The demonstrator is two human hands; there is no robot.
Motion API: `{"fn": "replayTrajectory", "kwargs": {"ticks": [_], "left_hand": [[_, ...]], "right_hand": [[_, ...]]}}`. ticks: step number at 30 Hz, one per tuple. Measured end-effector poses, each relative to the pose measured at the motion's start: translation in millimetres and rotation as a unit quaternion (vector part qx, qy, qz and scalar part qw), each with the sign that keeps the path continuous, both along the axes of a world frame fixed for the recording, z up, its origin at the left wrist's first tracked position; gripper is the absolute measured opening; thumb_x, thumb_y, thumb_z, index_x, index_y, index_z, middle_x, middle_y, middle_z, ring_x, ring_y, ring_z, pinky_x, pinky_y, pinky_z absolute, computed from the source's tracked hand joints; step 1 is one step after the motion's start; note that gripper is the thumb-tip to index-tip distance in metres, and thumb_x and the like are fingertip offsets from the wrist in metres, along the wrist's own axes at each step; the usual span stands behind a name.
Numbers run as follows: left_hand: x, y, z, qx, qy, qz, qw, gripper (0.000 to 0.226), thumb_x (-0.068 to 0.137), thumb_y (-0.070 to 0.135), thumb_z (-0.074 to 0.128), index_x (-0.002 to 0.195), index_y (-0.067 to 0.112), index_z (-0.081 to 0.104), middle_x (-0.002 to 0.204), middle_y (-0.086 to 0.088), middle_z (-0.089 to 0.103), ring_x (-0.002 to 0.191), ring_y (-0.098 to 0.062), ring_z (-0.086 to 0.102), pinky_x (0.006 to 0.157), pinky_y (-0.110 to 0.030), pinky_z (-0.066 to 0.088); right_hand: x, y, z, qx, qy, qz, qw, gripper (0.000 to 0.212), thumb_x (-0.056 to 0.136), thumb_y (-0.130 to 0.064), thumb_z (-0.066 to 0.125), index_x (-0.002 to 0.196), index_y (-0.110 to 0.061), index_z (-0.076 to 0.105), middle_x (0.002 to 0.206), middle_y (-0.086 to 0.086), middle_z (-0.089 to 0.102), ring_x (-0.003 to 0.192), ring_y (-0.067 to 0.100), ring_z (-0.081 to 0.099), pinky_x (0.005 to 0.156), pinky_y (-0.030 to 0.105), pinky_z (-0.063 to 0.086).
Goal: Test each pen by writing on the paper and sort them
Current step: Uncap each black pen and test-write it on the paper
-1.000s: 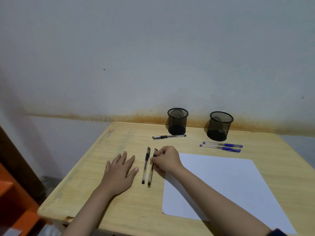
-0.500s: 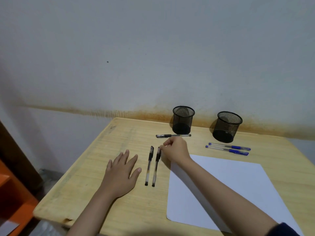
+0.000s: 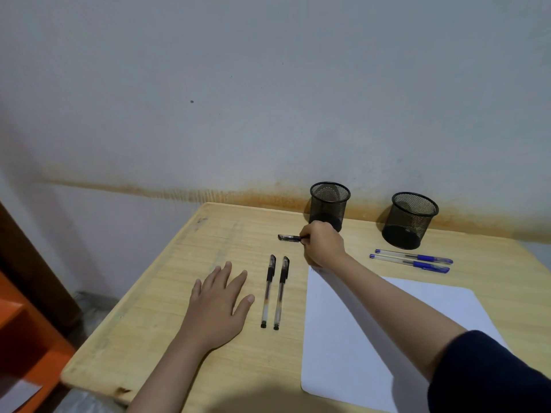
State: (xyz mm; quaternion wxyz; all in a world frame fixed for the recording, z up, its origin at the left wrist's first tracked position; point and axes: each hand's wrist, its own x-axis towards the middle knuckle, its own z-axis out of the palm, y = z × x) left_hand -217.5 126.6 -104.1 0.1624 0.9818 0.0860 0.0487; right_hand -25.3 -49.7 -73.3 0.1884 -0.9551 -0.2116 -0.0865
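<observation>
Table (image 3: 185, 272): pale wooden top pushed against a stained wall; everything below sits on it.
Paper (image 3: 351, 338): white sheet lying flat on the right half, under my right forearm. Faint marks show at its far left corner, too small to read.
Left cup (image 3: 329, 205): black mesh pen holder, upright near the wall, just behind my right hand.
Right cup (image 3: 410, 220): second black mesh holder, upright, well apart from the first, farther right.
My left hand (image 3: 219, 308): flat on the table, palm down, fingers straight and slightly spread, gripping nothing, just left of the pair of black pens.
My right hand (image 3: 323, 245): reached forward, fingers curled around the lone black pen (image 3: 289, 238) in front of the left cup; only its capped end shows, sticking out to the left, low over the table.
Pair of black pens (image 3: 274, 292): side by side, caps pointing away from me, between my left hand and the paper.
Blue pens (image 3: 413, 260): two, parallel, caps to the right, in front of the right cup.
Writing: no brand or label is readable on any pen.
</observation>
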Motion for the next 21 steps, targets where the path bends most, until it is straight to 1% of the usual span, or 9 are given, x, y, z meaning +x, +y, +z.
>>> {"fn": "replayTrajectory", "kwargs": {"ticks": [4, 7, 9, 11, 13, 15, 17, 19, 21], "left_hand": [[-2, -2, 3, -0.012, 0.004, 0.002, 1.0, 0.078, 0.076, 0.07, 0.009, 0.145, 0.037, 0.021, 0.159, 0.005, 0.005, 0.146, -0.016, -0.002, 0.117, -0.045, 0.001], [-1, 0, 11, -0.059, 0.019, 0.012, 0.998, 0.065, 0.085, 0.062, 0.033, 0.143, 0.033, 0.029, 0.158, 0.004, 0.012, 0.146, -0.017, 0.004, 0.116, -0.046, 0.002], [-1, -2, 23, -0.132, 0.012, 0.025, 0.991, 0.057, 0.09, 0.048, 0.049, 0.141, 0.027, 0.035, 0.155, 0.002, 0.023, 0.144, -0.016, 0.016, 0.116, -0.044, 0.01], [-2, -13, 38, -0.257, -0.035, 0.033, 0.965, 0.052, 0.089, 0.034, 0.058, 0.137, 0.022, 0.04, 0.145, 0.002, 0.041, 0.134, -0.011, 0.036, 0.107, -0.033, 0.031], [-6, -34, 54, -0.346, -0.095, 0.031, 0.933, 0.047, 0.087, 0.028, 0.063, 0.131, 0.026, 0.048, 0.132, 0.012, 0.05, 0.119, -0.002, 0.045, 0.091, -0.022, 0.037], [-8, -55, 65, -0.365, -0.149, 0.01, 0.919, 0.041, 0.083, 0.026, 0.068, 0.122, 0.032, 0.056, 0.121, 0.018, 0.056, 0.111, 0.001, 0.05, 0.084, -0.017, 0.038], [-7, -72, 72, -0.377, -0.17, -0.031, 0.91, 0.038, 0.078, 0.022, 0.073, 0.114, 0.032, 0.063, 0.11, 0.016, 0.064, 0.1, -0.001, 0.059, 0.075, -0.007, 0.042], [-5, -87, 76, -0.385, -0.181, -0.057, 0.903, 0.031, 0.075, 0.015, 0.076, 0.101, 0.03, 0.07, 0.097, 0.012, 0.069, 0.083, -0.003, 0.064, 0.067, -0.007, 0.044], [-3, -99, 79, -0.376, -0.208, -0.058, 0.901, 0.021, 0.075, 0.01, 0.075, 0.087, 0.027, 0.073, 0.084, 0.009, 0.07, 0.073, -0.005, 0.063, 0.064, -0.011, 0.044]], "right_hand": [[-11, -10, 8, 0.029, -0.025, 0.045, 0.998, 0.018, 0.089, -0.018, 0.06, 0.102, -0.014, 0.073, 0.096, 0.006, 0.065, 0.097, 0.025, 0.053, 0.064, 0.037, 0.049], [-30, -21, 20, 0.059, -0.046, 0.07, 0.995, 0.02, 0.09, -0.016, 0.058, 0.105, -0.014, 0.071, 0.1, 0.006, 0.064, 0.098, 0.024, 0.05, 0.068, 0.04, 0.049], [-46, -30, 25, 0.076, -0.068, 0.081, 0.991, 0.02, 0.092, -0.015, 0.056, 0.106, -0.014, 0.07, 0.099, 0.005, 0.063, 0.096, 0.023, 0.049, 0.069, 0.041, 0.049], [-63, -40, 28, 0.095, -0.091, 0.097, 0.987, 0.02, 0.092, -0.014, 0.055, 0.106, -0.014, 0.069, 0.096, 0.005, 0.062, 0.094, 0.023, 0.049, 0.067, 0.042, 0.049], [-79, -51, 30, 0.112, -0.117, 0.117, 0.98, 0.019, 0.091, -0.012, 0.056, 0.104, -0.012, 0.07, 0.093, 0.006, 0.063, 0.091, 0.025, 0.05, 0.064, 0.041, 0.047], [-94, -62, 32, 0.121, -0.142, 0.135, 0.973, 0.018, 0.09, -0.009, 0.056, 0.101, -0.01, 0.07, 0.09, 0.007, 0.064, 0.088, 0.028, 0.051, 0.06, 0.036, 0.041], [-106, -72, 34, 0.116, -0.164, 0.15, 0.968, 0.018, 0.088, -0.009, 0.055, 0.098, -0.01, 0.07, 0.088, 0.007, 0.064, 0.085, 0.03, 0.052, 0.059, 0.035, 0.04], [-114, -82, 37, 0.104, -0.182, 0.157, 0.965, 0.019, 0.087, -0.011, 0.054, 0.096, -0.01, 0.07, 0.086, 0.008, 0.063, 0.082, 0.031, 0.052, 0.056, 0.036, 0.041], [-120, -91, 41, 0.096, -0.202, 0.154, 0.962, 0.021, 0.086, -0.012, 0.053, 0.097, -0.01, 0.07, 0.086, 0.007, 0.064, 0.08, 0.031, 0.053, 0.056, 0.037, 0.043]]}}
